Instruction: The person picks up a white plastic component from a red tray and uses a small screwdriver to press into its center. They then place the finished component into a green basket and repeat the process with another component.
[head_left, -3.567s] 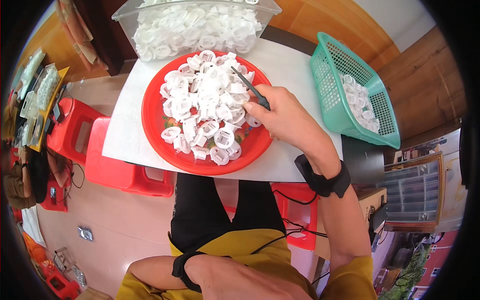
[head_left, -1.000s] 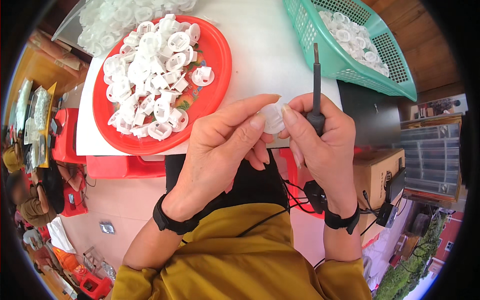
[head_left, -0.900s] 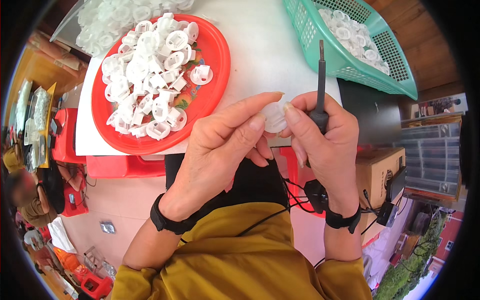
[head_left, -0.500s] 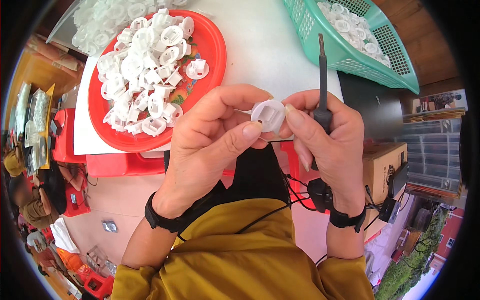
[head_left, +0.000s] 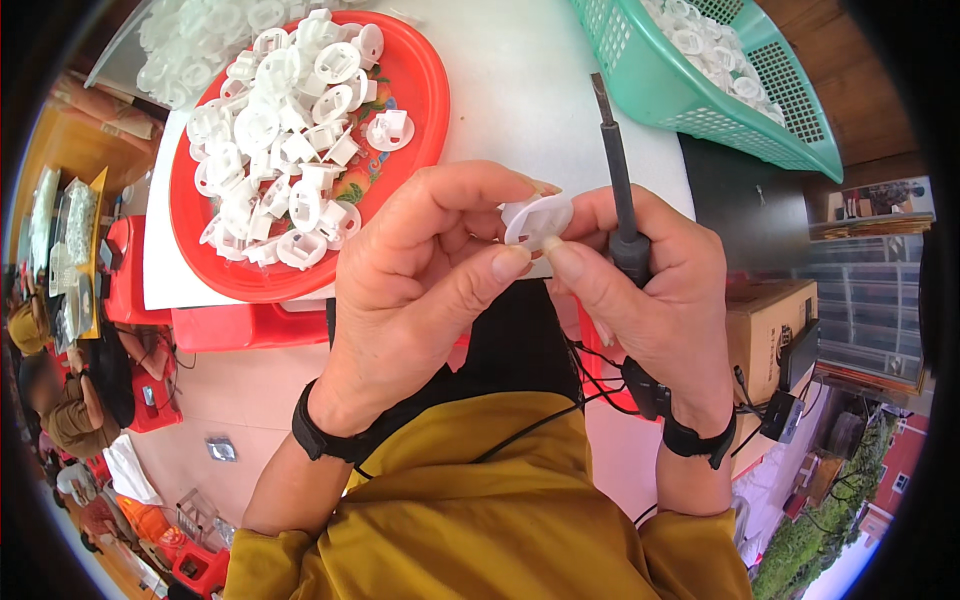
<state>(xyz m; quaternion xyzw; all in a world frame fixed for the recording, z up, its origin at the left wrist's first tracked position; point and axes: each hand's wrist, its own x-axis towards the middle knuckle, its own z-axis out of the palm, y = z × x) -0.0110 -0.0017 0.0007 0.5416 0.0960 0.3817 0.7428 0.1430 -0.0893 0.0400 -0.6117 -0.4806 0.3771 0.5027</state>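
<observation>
A brown cardboard box (head_left: pixel 768 335) stands on the floor at the right, below the desk (head_left: pixel 520 90) edge and just beside the right wrist; its top face is plain tan and its side carries dark print. A small black device (head_left: pixel 800 352) leans against the box's right side, its flat face dark; whether it is a screen cannot be told. At the far left, flat packets in clear wrap (head_left: pixel 62 250), yellow and green in colour, lie stacked in a row on a wooden surface beside the red stools. Behind the green basket, at the right rim, a flat panel with a dark picture (head_left: pixel 880 200) lies on a shelf.
</observation>
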